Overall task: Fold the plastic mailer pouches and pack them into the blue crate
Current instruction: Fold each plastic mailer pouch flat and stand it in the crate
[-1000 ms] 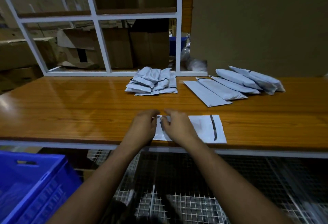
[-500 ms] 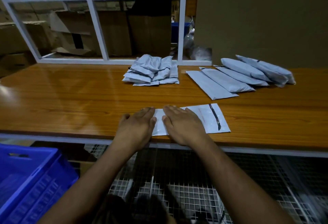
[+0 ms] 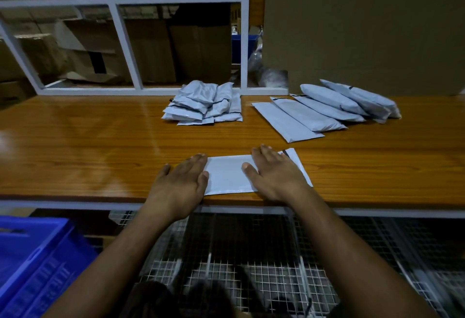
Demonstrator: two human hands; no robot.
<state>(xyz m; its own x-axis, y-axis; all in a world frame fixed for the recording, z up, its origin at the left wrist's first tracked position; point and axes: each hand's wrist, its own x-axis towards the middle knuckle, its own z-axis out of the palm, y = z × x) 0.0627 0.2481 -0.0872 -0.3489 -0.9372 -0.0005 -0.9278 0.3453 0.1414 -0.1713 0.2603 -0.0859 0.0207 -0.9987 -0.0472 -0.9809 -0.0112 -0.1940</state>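
Note:
A white mailer pouch (image 3: 227, 173) lies flat at the front edge of the wooden table (image 3: 88, 146). My left hand (image 3: 180, 184) rests palm-down on its left end, fingers spread. My right hand (image 3: 275, 173) presses flat on its right part, where a flap corner sticks out. A heap of folded pouches (image 3: 205, 103) sits at the middle back. A fanned row of unfolded pouches (image 3: 324, 108) lies at the back right. The blue crate (image 3: 32, 259) stands below the table at the lower left.
A white window frame (image 3: 120, 33) rises behind the table, with cardboard boxes (image 3: 151, 51) beyond it. A large brown cardboard sheet (image 3: 364, 23) stands at the back right. A wire mesh shelf (image 3: 251, 267) runs under the table's front edge.
My hands went from pinching the pouch's left end to lying flat, then slid apart across it. The pouch looks shorter and its black strip is now covered.

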